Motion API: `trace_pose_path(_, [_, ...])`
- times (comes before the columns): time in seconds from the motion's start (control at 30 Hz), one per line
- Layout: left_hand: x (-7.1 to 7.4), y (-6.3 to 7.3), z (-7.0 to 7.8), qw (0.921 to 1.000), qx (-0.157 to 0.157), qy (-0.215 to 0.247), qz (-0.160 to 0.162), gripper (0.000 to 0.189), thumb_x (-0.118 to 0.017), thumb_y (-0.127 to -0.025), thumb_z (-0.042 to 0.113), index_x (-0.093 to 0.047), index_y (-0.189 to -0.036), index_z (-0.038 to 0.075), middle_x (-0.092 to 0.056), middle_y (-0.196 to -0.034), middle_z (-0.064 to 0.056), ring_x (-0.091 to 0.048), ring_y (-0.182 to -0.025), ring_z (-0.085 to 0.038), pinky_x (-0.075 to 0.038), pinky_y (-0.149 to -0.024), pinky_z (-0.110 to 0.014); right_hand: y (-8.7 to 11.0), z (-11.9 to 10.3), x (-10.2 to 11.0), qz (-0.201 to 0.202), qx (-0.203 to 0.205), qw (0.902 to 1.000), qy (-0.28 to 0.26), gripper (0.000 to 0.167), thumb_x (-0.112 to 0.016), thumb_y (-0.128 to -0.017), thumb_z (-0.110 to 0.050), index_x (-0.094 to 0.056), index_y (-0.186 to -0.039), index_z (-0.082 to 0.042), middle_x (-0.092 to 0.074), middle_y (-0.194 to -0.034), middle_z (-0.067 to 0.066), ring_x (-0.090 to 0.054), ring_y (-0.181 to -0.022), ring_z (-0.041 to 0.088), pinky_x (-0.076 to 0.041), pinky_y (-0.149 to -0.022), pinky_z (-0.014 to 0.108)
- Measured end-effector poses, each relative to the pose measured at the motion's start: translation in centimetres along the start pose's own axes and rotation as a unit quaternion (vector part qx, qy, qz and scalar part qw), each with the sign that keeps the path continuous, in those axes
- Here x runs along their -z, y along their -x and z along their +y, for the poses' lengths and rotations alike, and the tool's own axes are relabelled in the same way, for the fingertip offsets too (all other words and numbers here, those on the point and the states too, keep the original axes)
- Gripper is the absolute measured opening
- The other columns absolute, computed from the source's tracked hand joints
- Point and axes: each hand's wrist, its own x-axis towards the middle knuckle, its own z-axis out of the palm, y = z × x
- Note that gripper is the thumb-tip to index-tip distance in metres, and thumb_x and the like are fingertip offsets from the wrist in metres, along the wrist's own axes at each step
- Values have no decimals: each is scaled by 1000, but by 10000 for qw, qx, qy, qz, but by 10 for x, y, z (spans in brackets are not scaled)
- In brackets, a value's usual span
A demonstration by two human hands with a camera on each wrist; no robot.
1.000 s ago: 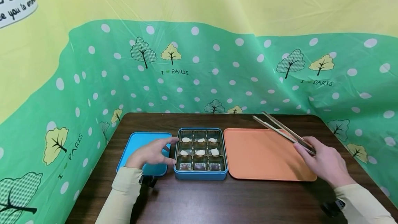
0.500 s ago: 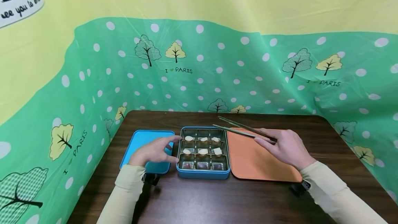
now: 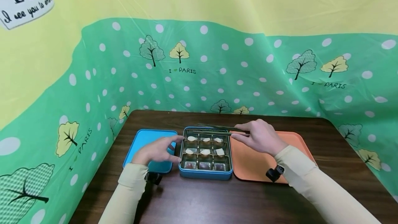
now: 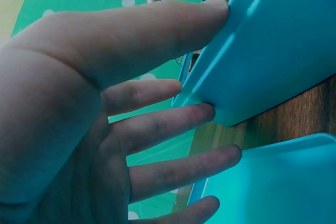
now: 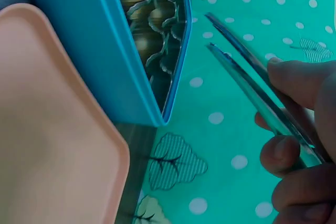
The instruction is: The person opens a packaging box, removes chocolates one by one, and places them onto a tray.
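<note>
A blue box [image 3: 205, 175] in the head view holds a gold-toned divided insert. Small white pieces [image 3: 205, 151] lie in its back and middle rows; dark reddish-brown shapes [image 3: 205, 166] show in the front row. My left hand [image 3: 157, 150] has its fingers extended at the box's left side, and the thumb touches its rim in the left wrist view. My right hand [image 3: 260, 137] grips metal tongs [image 5: 257, 95] by their rear part. Over the box's back row extend their spread tips, with nothing visible between them in the right wrist view.
A blue lid [image 3: 132, 151] lies flat left of the box, partly beneath my left hand. The orange tray [image 3: 252, 163] sits against or close to the box's right side. All stand on a dark wooden table [image 3: 199, 199], with a patterned cloth [image 3: 202, 61] behind.
My right hand has carried the tongs leftward from above the tray's right side to over the back of the box. My left hand stays beside the box. The view has shifted slightly.
</note>
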Motion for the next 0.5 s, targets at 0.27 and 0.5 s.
trace_pose_path(0.27, [-1,-1,-3,9998,-170,42,-35,81,-88,-89,28,-47,-158,16,-55,-152,-13,-65,-116,-33,-58,-91,-52,-24,-18,-1,-593,292,9976,196,43,-75,-97,-43,-79,-126,-11,-45,-46,-15,-39,-36,6,-24,-39,25])
trace_pose_path(0.5, [1,-1,-3,9997,-215,99,-43,80,-87,-89,26,-46,-158,15,-53,-153,-14,-64,-117,-35,-57,-93,-54,-43,-31,2,-1017,248,9939,352,41,-76,-96,-42,-80,-123,-12,-80,-97,2,-51,-49,6,-31,-40,28])
